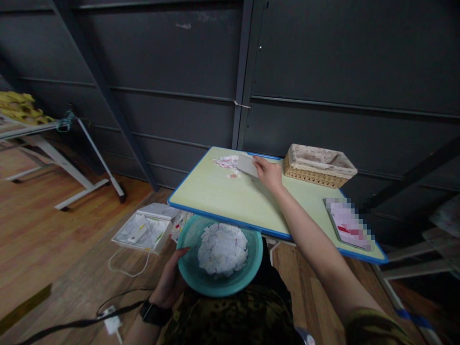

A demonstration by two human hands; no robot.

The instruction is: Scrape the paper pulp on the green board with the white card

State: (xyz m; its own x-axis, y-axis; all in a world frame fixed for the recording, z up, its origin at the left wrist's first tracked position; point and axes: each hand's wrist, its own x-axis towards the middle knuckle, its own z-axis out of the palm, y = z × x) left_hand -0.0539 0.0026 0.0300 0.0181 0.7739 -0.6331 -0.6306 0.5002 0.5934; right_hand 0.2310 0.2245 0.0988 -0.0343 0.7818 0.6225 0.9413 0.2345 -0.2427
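My right hand (268,173) is closed on a thin, flat, pale grey piece shaped like a scraper (247,165), over the far part of the table. Just left of that piece lies a small heap of whitish and pink scraps (227,162), with a few crumbs in front of it. My left hand (174,278) grips the left rim of a teal plastic colander (220,287), its thumb over the edge. Inside the colander sits a broad mass of white scraps (223,249), which look like torn paper. The colander is close to my body, below the table's front edge.
The pale yellow table (230,201) has a blue edge. On it stand a lined wicker basket (319,165) and a tablet-like flat object (348,225), partly pixelated. An open white box (143,232), cable and power strip (112,322) lie lower left. A dark metal wall (179,72) rises behind.
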